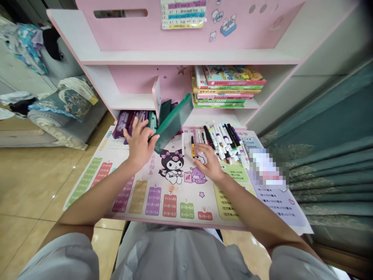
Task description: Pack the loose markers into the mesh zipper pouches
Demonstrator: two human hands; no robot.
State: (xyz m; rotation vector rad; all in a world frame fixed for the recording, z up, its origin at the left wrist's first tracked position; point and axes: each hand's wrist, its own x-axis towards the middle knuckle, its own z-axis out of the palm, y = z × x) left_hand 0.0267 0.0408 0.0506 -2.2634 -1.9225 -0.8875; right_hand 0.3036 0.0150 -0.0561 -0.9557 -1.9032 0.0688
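- Case of green, translucent plastic, long and narrow (176, 120), is in your L hand (139, 144), aslant over the back of the table (204, 224), far end pointing away & to the R.
- L grip pinches its near end btwn thumb and fingers; prob. held there b/c it keeps the rest of the length out of your palm's way.
- R hand (211, 163) is low over the white printed paper mat (192, 194), thumb & fingers apart, tips right by the slim yellow-and-black pen (192, 147). Can't tell if they touch it.
- That pen lies lengthwise beside a thin pink strip (195, 136); a slim white pen (182, 144) lies apart, to the L. Spacing like that makes singles easy to pick out, I'd guess.
- Loose heap of white, black & purple markers (223, 138) sits R of your R hand, prob. for easy reach.
- Purple bundle of pens (124, 119) and teal pens (152, 118) are beyond your L hand, under the shelf, maybe kept sorted by colour.
- Stack of colourful books (227, 97) lies flat at the back, presumably for stability.
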